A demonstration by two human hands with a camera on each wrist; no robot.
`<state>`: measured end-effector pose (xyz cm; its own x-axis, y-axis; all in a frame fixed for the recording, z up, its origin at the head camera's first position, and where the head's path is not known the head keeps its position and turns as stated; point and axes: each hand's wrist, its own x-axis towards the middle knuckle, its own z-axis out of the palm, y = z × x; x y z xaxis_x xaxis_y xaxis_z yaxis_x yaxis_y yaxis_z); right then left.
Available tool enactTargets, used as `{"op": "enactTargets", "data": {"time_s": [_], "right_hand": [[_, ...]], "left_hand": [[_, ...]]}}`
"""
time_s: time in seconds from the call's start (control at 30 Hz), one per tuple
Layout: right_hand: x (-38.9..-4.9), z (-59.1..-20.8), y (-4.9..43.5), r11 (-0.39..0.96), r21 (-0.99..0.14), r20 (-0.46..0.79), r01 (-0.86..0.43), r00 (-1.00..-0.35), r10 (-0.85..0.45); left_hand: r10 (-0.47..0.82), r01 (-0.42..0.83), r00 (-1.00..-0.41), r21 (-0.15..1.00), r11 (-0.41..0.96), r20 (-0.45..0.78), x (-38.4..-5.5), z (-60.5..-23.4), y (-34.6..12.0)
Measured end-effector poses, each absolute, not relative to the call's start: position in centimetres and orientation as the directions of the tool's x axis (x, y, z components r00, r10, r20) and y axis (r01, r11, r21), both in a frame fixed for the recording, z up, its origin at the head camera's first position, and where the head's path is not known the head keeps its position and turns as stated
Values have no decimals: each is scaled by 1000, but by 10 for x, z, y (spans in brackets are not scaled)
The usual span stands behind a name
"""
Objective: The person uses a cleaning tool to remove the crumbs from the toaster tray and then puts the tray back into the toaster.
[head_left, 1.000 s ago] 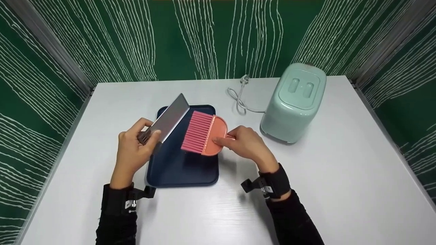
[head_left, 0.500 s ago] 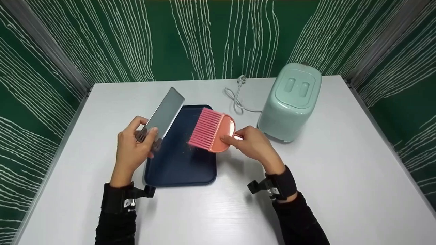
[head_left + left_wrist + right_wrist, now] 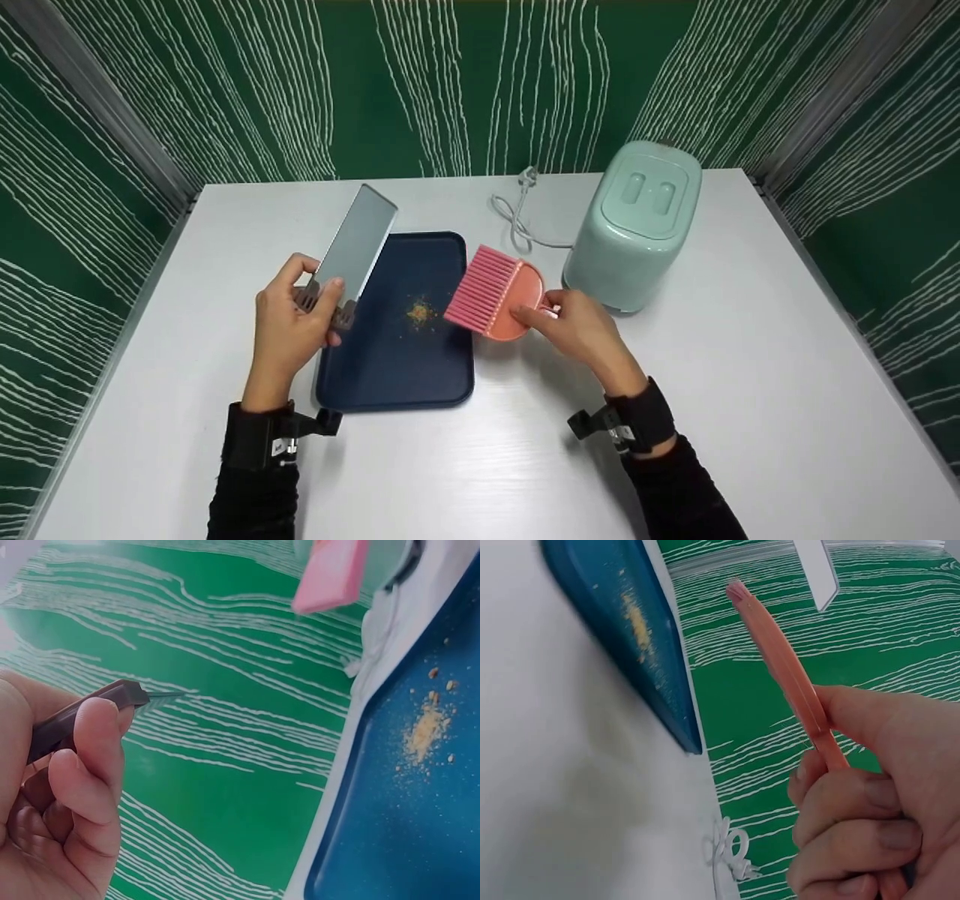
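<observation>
My left hand (image 3: 291, 334) grips the brown slotted end of a metal crumb tray (image 3: 358, 241), thumb on its face. The thin sheet is tilted above the left side of a dark blue tray (image 3: 375, 375). In the left wrist view the crumb tray's dark grip (image 3: 90, 712) shows nearly edge-on. A small heap of crumbs (image 3: 420, 312) lies on the blue tray, with specks scattered about. Over that tray's right edge hangs an orange brush (image 3: 517, 304) with pink bristles, its handle held by my right hand (image 3: 589, 330). The right wrist view shows the brush (image 3: 784, 664) from its side.
A mint-green toaster (image 3: 634, 240) stands at the back right of the white table (image 3: 495, 465). Its white cord (image 3: 521, 225) and plug (image 3: 528, 177) lie left of it. Green walls (image 3: 390, 90) with white lines surround the table.
The brush has moved right, away from the crumb tray and the middle of the blue tray. The crumb heap now shows there. The crumb tray has shifted slightly left and turned a little more upright.
</observation>
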<state>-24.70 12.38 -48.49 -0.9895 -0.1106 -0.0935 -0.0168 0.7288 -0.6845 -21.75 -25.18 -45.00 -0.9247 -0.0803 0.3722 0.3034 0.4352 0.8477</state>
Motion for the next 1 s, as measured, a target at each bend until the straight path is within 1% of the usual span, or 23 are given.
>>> {"op": "enactTargets", "data": {"time_s": [0.2,0.4,0.5,0.63,0.8,1.0], "right_hand": [[-241,-501,137,746,-665,-105,27,-993,-58],[-234,-514,149,770,-632,-181,85,-983,-39],[-230,-521,153,775,-623,-195,107,-981,-21],[-227,-530,156,764,-638,-167,94,-986,-18],[-222,-534,154,757,-652,-129,47,-990,-50],[-218,-534,149,777,-630,-105,23,-993,-56]], "left_hand": [[-75,314,-923,853,418,377,-217,-449,-251],[-73,321,-921,851,416,383,-217,-449,-251],[-73,322,-920,850,417,384,-217,-449,-251],[-71,321,-921,847,424,384,-217,-450,-250],[-78,315,-922,852,418,379,-217,-450,-248],[-76,307,-927,858,413,368,-217,-450,-246]]}}
